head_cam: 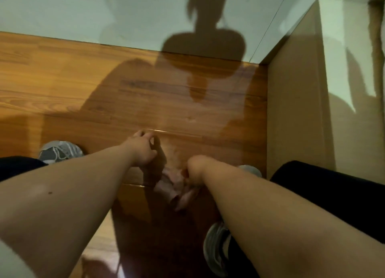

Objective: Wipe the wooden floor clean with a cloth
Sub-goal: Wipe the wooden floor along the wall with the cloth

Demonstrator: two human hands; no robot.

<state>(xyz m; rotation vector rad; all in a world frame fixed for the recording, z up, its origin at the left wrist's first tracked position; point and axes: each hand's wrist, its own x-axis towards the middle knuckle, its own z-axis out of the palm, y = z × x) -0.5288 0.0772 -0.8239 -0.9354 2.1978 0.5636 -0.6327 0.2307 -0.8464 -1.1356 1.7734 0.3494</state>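
**Wooden floor [62, 80], corner by wall: cloth at the right hand**

Fingers [140, 134] of the left hand [143, 150] are seen curled, tips towards the boards, thumb tucked in on the right side. Whether anything is held in them cannot be told; a dark hand shadow lies just beside them. The fingers of the right hand [194, 168] are folded under the wrist and hidden. A bunched pinkish cloth [177, 189] is seen coming out from beneath that fist, touching it, and is recorded as gripped there. The cloth is located low in the centre of the frame, between the two forearms, resting on the floor; its edges are blurred.

Both bare forearms are extended from the lower corners towards the centre. A grey shoe [60, 151] is noted at mid left, and a second grey shoe [216, 248] at lower centre under the right arm. Dark trousers [333, 190] are seen at the right edge.

A beige panel [291, 100] stands on the right. A pale green wall [83, 11] fills the top, with the person's shadow [204, 42] cast on it and on the boards.
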